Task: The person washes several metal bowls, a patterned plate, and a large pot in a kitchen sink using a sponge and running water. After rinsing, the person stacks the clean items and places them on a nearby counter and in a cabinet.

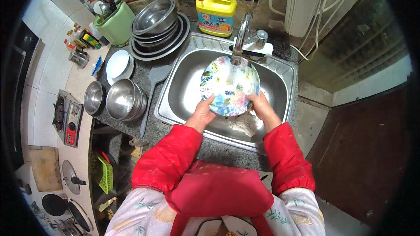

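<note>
A round plate with a floral pattern (229,87) is tilted over the stainless steel sink (183,82). My left hand (202,113) grips its lower left rim, thumb on top. At the lower right rim, my right hand (263,108) holds it the same way. Water seems to run from the chrome faucet (242,34) onto the plate's upper part. Below the plate, a pale crumpled cloth (245,124) lies in the basin. The undersides of the plate and most of my fingers are hidden.
Left of the sink lie a grey spatula (152,88), stacked steel bowls (123,100), white bowls (118,64) and nested steel basins (156,19). A yellow detergent jug (216,14) stands behind the sink. The faucet lever (261,36) and a white filter housing (303,5) are at the right.
</note>
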Motion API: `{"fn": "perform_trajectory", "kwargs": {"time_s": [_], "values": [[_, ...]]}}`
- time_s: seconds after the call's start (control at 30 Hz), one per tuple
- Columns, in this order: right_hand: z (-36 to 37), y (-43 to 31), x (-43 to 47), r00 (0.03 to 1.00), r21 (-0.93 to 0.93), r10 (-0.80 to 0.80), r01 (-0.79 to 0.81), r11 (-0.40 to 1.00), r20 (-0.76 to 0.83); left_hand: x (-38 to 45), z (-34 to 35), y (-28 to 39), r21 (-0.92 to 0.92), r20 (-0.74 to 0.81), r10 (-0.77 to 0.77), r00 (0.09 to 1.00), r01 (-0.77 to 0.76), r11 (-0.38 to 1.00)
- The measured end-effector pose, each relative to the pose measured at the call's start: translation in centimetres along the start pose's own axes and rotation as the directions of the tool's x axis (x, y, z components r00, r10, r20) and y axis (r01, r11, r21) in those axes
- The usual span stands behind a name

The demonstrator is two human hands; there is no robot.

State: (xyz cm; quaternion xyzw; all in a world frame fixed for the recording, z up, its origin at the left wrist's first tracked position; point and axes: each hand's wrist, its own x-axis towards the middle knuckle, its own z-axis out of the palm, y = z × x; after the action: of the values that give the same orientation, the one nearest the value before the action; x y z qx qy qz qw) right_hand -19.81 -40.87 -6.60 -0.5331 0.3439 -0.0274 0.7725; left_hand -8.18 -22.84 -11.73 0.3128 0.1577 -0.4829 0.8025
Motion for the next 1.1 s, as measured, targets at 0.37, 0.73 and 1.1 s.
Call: {"fn": "perform_trajectory", "kwargs": {"time_s": [0.37, 0.73, 1.1], "values": [[-4.5, -4.2, -1.2, 0.993, -0.129, 0.102, -0.094, 0.987, 0.054, 1.9, -0.4, 0.9, 0.400, -0.004, -0.060, 0.998, 0.057, 0.915], [1.2, 5.2, 2.6, 0.933, 0.364, 0.031, -0.170, 0.916, 0.360, -5.2, 0.0, 10.1, 0.710, -0.065, 0.098, 0.993, -0.023, 0.704], [2.1, -3.5, 1.3, 0.979, -0.385, -0.203, 0.194, 0.902, 0.017, 2.3, -1.4, -2.1, 0.199, -0.150, -0.103, 0.983, 0.132, 0.971]]}}
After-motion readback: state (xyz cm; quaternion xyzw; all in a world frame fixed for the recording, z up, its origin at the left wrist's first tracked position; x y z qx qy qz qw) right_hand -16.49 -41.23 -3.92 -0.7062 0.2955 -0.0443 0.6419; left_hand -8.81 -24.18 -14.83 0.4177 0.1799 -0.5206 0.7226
